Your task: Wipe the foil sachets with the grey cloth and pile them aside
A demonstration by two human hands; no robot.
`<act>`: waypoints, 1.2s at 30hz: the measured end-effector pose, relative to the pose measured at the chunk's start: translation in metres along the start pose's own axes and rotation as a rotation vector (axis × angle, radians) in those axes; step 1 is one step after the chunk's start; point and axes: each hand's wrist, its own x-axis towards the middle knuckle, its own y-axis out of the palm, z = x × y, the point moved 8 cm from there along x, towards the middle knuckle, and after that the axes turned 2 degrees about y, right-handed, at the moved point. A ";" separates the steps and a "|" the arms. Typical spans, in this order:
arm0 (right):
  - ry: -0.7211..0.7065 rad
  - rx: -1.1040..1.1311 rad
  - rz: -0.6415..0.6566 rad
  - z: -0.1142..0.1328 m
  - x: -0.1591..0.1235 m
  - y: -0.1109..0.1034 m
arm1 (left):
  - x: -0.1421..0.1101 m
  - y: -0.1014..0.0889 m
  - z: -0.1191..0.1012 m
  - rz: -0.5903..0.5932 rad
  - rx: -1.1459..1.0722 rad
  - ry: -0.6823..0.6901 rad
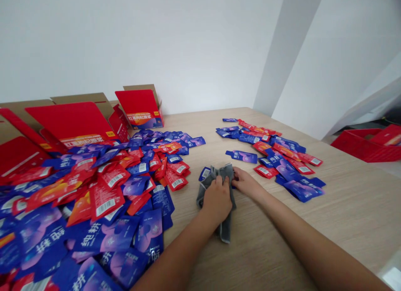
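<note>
A grey cloth (224,174) lies bunched on the wooden table (344,207) in front of me. My left hand (217,199) presses down on it with fingers curled over the fabric. My right hand (247,183) grips the cloth's right edge, where a bit of a blue pouch shows under the fingers. A blue pouch corner (204,173) sticks out from under the cloth's left side. To the left a large heap of red and blue pouches (103,190) spreads over the table. A smaller spread of the same pouches (282,155) lies to the right.
Open red and brown cartons (75,119) stand along the wall at the back left, one smaller box (142,107) beside them. A red crate (366,142) sits off the table's right edge. White walls rise behind the table.
</note>
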 end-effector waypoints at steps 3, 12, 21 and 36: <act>0.024 0.143 0.006 -0.001 0.000 0.004 | 0.004 -0.005 0.014 -0.013 0.009 -0.053; 0.035 0.239 0.002 0.002 -0.002 0.008 | -0.001 -0.005 0.015 -0.004 -0.009 -0.030; -0.110 0.332 -0.117 0.058 -0.017 -0.016 | 0.002 -0.015 0.053 -0.083 0.043 -0.194; -0.569 0.392 0.117 0.257 0.049 0.036 | 0.000 -0.010 0.053 -0.132 0.094 -0.142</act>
